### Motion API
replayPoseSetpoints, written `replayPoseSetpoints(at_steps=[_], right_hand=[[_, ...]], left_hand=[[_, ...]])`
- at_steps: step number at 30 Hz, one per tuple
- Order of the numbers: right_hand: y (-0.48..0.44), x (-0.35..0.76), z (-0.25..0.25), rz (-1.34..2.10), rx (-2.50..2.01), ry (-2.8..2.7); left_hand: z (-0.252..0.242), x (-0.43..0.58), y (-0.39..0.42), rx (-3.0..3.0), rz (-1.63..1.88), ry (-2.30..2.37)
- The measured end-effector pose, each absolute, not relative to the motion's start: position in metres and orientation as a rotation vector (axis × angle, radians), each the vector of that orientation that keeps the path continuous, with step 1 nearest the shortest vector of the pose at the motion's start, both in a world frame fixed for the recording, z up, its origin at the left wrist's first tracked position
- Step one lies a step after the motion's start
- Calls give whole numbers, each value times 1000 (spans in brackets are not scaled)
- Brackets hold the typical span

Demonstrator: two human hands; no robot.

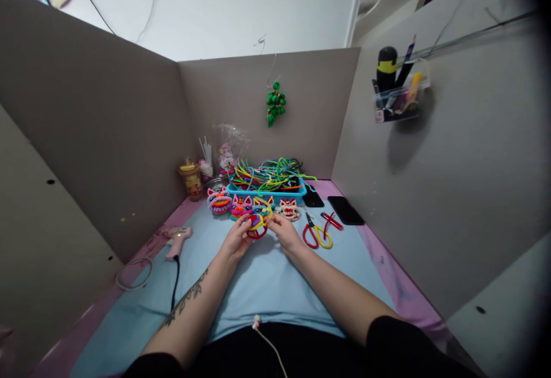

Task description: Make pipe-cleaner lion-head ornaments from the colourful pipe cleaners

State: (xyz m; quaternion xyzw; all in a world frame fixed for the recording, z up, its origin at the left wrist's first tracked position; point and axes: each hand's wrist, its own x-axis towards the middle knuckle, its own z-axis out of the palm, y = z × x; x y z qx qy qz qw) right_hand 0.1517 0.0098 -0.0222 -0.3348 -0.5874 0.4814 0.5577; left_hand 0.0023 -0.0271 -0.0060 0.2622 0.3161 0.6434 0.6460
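Note:
Above the blue cloth, my left hand (237,239) is closed on a small pipe-cleaner piece (257,226) with a red ring, a purple patch and a yellow edge. My right hand (280,230) pinches a yellow pipe cleaner (267,205) that curves up from this piece. Just beyond my hands stand several finished fuzzy animal-head figures, among them a purple one (219,201) and a cream one (288,210). Scissors (317,234) with one red and one yellow handle lie to the right of my right hand.
A blue basket (267,194) of colourful pipe cleaners stands at the back. A pink glue gun (177,243) with a cable lies left. Red-handled pliers (332,222) and a black phone (345,210) lie right. Grey partitions (267,68) enclose the table; a pen holder (398,102) hangs on the right one.

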Motion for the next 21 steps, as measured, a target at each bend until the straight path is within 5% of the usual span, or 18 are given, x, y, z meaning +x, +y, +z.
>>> replayPoseSetpoints(at_steps=[8, 15, 21], right_hand=[[0, 147, -19, 1128, -788, -1399], [-3, 147, -18, 1545, -653, -1227], [5, 151, -18, 1361, -745, -1273]], left_hand=[[-7, 3, -29, 627, 1438, 689], [-4, 4, -33, 666, 1379, 660], [-3, 10, -37, 777, 1337, 733]])
